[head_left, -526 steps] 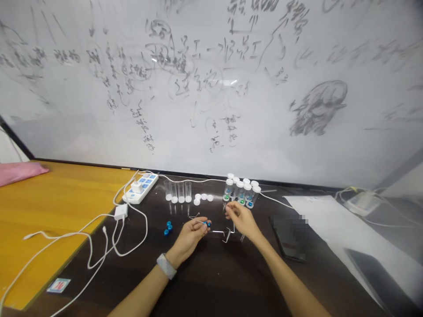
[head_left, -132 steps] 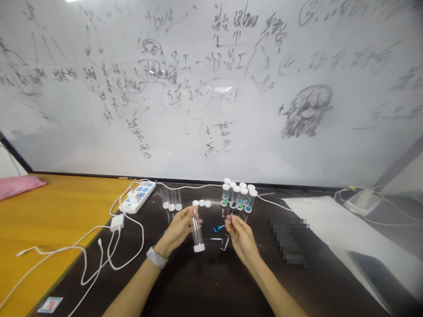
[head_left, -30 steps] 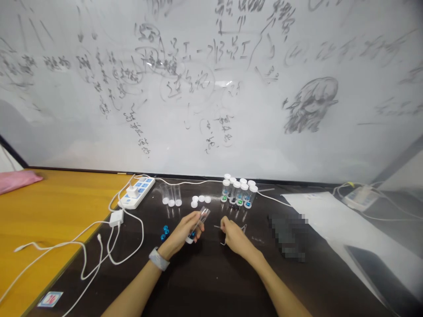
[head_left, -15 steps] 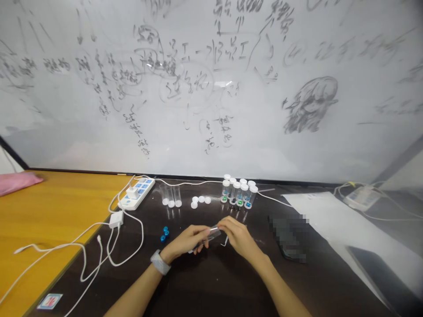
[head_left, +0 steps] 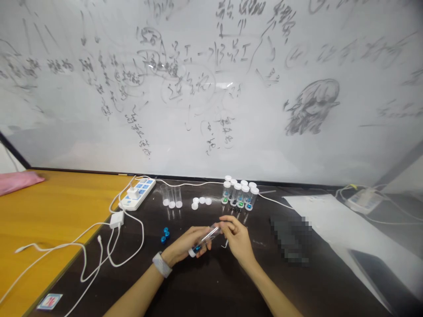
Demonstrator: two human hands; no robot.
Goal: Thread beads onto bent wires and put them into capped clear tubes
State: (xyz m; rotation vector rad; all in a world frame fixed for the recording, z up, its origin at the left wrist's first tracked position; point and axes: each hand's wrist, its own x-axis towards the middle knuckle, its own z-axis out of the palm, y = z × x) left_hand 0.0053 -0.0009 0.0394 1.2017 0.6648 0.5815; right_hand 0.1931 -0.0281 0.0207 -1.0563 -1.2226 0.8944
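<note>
Dark brown glossy tabletop [head_left: 211,295] carries everything; left hand [head_left: 188,242] wraps a clear plastic cylindrical tube [head_left: 208,236], tilted over the middle of the tabletop, white end low toward the left edge. Right hand [head_left: 240,241] has thumb and fingers drawn narrow at the tube's raised end; can't tell if they pinch anything, the rim is mostly covered. Risks, my judgement: a loose left grip on smooth plastic could let the tube slip and roll; if the raised end is open, more tilt could spill the contents; a push from the right hand could pop the low white end off. Containers: held tube has a small dark-and-blue piece [head_left: 197,248] down by its white end. Near the back edge, right of middle, stands a cluster of white-capped clear tubes [head_left: 245,197], upright, green and blue bits at the bottoms. Near the back edge, left of middle, three uncapped clear tubes [head_left: 171,196] stand upright on white ends, no contents visible. Smaller: blue shiny pieces [head_left: 167,234] toward the left edge, bent silver metal rod [head_left: 226,244] just beside the right hand, round white caps [head_left: 202,200] between the tube groups.
</note>
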